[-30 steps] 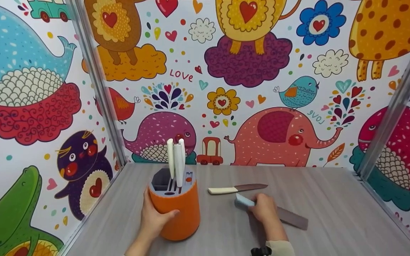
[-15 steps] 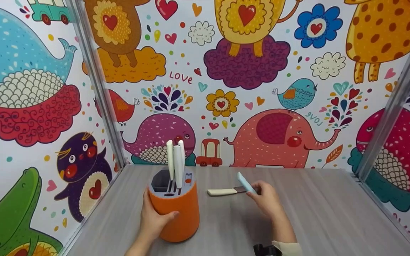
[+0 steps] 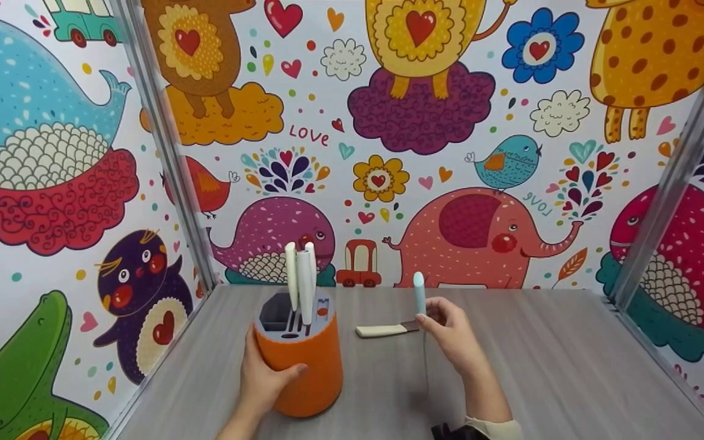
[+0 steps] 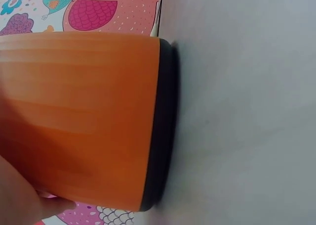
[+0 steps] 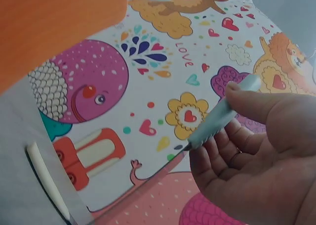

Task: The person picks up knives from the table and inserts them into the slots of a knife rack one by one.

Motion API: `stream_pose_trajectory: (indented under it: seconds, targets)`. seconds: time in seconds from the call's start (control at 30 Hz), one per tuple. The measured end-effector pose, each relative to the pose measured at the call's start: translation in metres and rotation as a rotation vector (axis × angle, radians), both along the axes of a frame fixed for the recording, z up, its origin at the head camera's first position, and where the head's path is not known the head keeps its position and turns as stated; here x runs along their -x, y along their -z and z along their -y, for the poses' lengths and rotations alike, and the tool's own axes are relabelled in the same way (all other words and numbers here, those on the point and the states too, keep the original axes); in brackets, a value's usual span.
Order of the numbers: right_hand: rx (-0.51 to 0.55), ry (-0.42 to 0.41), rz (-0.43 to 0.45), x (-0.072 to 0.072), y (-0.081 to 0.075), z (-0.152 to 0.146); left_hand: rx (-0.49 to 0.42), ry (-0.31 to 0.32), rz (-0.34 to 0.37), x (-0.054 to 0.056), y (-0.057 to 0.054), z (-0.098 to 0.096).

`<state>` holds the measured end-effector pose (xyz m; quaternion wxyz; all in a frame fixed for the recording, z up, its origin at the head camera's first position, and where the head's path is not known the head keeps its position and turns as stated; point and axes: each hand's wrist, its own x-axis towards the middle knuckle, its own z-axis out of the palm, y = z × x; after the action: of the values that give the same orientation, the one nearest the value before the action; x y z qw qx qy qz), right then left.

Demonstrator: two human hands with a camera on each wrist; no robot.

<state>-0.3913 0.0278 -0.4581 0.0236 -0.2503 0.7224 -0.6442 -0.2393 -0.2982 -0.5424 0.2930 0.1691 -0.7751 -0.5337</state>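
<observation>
An orange knife block (image 3: 318,379) with a grey slotted top stands upright on the table. My left hand (image 3: 260,376) holds its left side, thumb across the front; the far fingers are hidden. Several pale-handled knives (image 3: 307,287) stick up from its slots. To the right of the block, my right hand (image 3: 453,336) grips a knife by its light blue handle (image 3: 419,293), blade pointing down and seen edge-on. The right wrist view shows thumb and fingers pinching the blue handle (image 5: 222,113). A cream-handled knife (image 3: 382,330) lies behind it, its blade partly hidden by the right hand.
Printed cartoon walls rise at the back and on both sides, with metal posts (image 3: 172,146) at the corners. The grey wood-look table (image 3: 572,366) extends to the right of the right hand. In the left wrist view, the block's dark base (image 4: 163,126) meets the tabletop.
My right hand has lifted the blue-handled knife off the table and turned it from lying flat to upright, blade down. The left hand and the block have stayed in place.
</observation>
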Motion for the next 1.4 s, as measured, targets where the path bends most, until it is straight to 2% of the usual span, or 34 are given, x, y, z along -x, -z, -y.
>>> stream_pose_trajectory:
  seconds: [0.07, 0.2, 0.33, 0.4, 0.57, 0.67, 0.73, 0.83, 1.0, 1.17, 1.27, 1.4]
  targets:
    - [0.033, -0.060, 0.005, -0.003, 0.000, 0.005, -0.004, 0.001, 0.003, -0.002, -0.003, -0.001]
    - [0.041, -0.119, -0.020, -0.014, -0.002, 0.016, -0.006, 0.011, -0.012, -0.007, -0.013, -0.003]
    - [0.031, -0.154, -0.062, -0.027, -0.006, 0.028, 0.047, -0.003, -0.129, -0.013, -0.025, -0.005]
    - [0.027, -0.175, -0.083, -0.034, -0.008, 0.034, 0.103, -0.044, -0.196, -0.017, -0.031, -0.008]
    - [0.019, -0.292, -0.058, -0.056, -0.012, 0.053, 0.212, -0.209, -0.380, -0.027, -0.047, -0.024]
    - [0.018, -0.357, -0.022, -0.069, -0.014, 0.064, 0.229, -0.232, -0.450, -0.033, -0.055, -0.036]
    - [0.019, -0.382, -0.010, -0.077, -0.014, 0.070, 0.220, -0.211, -0.463, -0.039, -0.061, -0.045]
    - [0.019, -0.413, -0.019, -0.088, -0.013, 0.079, 0.157, -0.151, -0.439, -0.049, -0.069, -0.061]
    - [-0.003, -0.443, -0.040, -0.104, -0.011, 0.092, 0.002, 0.012, -0.300, -0.061, -0.081, -0.084]
    - [-0.031, -0.454, -0.077, -0.114, -0.007, 0.100, -0.072, 0.171, -0.231, -0.062, -0.083, -0.092]
    - [-0.035, -0.451, -0.142, -0.116, -0.004, 0.103, -0.085, 0.249, -0.246, -0.060, -0.080, -0.093]
    - [-0.028, -0.452, -0.199, -0.117, 0.001, 0.106, -0.092, 0.319, -0.282, -0.058, -0.076, -0.096]
